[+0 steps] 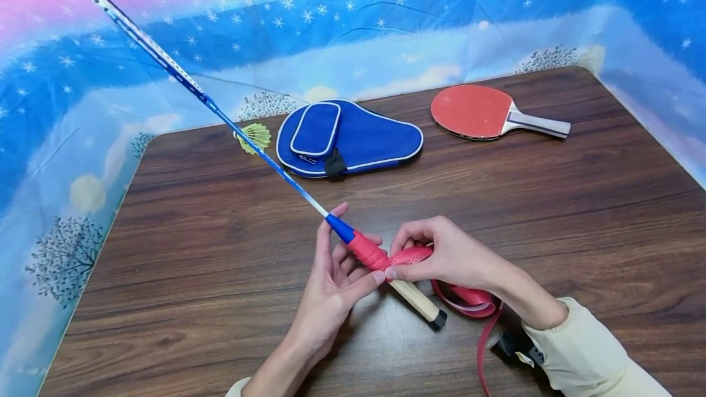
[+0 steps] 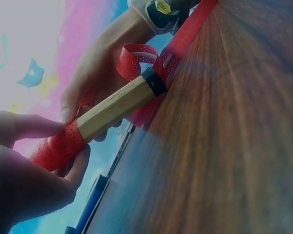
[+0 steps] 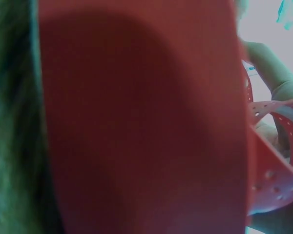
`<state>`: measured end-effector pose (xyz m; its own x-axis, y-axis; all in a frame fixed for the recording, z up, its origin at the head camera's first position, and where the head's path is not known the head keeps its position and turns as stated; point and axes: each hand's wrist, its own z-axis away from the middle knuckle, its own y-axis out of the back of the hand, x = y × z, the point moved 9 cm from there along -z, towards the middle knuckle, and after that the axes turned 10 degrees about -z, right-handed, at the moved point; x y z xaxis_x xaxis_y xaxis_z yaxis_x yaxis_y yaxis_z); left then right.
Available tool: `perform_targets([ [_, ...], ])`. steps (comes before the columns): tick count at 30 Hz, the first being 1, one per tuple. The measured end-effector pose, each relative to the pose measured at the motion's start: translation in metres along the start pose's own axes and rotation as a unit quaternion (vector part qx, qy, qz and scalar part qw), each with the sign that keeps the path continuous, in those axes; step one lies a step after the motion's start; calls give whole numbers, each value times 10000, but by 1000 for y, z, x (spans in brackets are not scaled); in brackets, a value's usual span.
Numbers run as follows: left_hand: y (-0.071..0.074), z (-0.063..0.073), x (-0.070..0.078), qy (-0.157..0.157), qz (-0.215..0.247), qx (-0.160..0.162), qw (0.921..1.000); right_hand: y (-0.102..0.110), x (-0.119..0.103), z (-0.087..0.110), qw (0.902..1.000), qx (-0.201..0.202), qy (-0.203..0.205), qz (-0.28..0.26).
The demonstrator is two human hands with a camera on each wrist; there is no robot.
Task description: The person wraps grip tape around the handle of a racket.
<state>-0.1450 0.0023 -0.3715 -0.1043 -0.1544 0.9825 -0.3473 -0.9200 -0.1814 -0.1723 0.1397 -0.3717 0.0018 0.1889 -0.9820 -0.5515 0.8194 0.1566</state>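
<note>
A badminton racket (image 1: pixel 300 189) slants from upper left down to the hands, its head running out of the head view. Red perforated grip tape (image 1: pixel 368 253) wraps the upper handle; below it the wooden handle (image 1: pixel 416 300) is bare down to a black end cap (image 1: pixel 438 321). My left hand (image 1: pixel 325 296) holds the wrapped part between thumb and fingers. With thumb and fingers, my right hand (image 1: pixel 458 259) pinches the tape where it leaves the handle. In the left wrist view, the loose tape (image 2: pixel 136 56) loops behind the handle. A tape strip (image 3: pixel 141 122) blocks most of the right wrist view.
A blue paddle case (image 1: pixel 369 139) lies across the table's back, with a yellow shuttlecock (image 1: pixel 255 138) left of it. To its right is a red table tennis paddle (image 1: pixel 471 112). Patterned cloth (image 1: pixel 353 23) hangs behind the brown table (image 1: pixel 193 250).
</note>
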Motion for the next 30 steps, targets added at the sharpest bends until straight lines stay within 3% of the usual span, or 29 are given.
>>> perform_targets([
  [13,6,0,2,-13,74,336,9994,5,1,0,9996,-255,-81,-30],
  [30,-4,1,-1,258,93,-50,9996,3,2,2,9997,-148,-163,-101],
])
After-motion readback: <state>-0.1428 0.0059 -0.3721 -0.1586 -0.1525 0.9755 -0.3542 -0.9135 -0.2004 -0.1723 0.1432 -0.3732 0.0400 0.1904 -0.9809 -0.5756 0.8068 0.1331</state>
